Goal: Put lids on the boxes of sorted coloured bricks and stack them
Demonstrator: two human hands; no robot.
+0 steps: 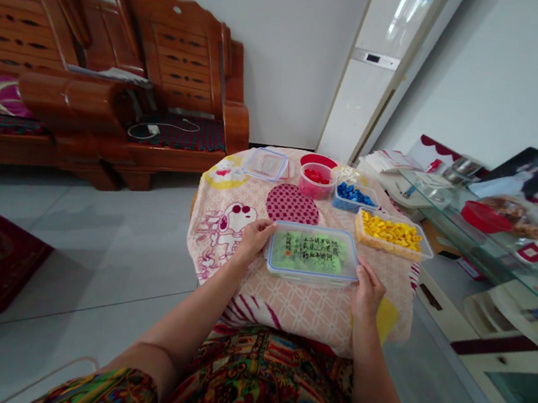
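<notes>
A clear rectangular food container [313, 262] with a blue-edged lid and dark printed characters lies near the table's front, green contents showing through. My left hand [254, 238] pinches its left end, thumb on top near the corner. At the opposite end, my right hand [369, 289] holds the lower right corner, with its fingers partly hidden. Behind stand an open container of yellow pieces [390, 233], one of blue pieces [355, 195] and a round tub of red pieces [316, 180]. White pieces [348, 175] sit farther back.
A cartoon-patterned cloth [223, 235] covers the small table. On it lie a clear blue-edged lid [264, 164] and a red round lid [319, 160]. A cluttered glass-topped cabinet [495, 242] borders the right side; wooden armchairs [172, 66] stand at the back left.
</notes>
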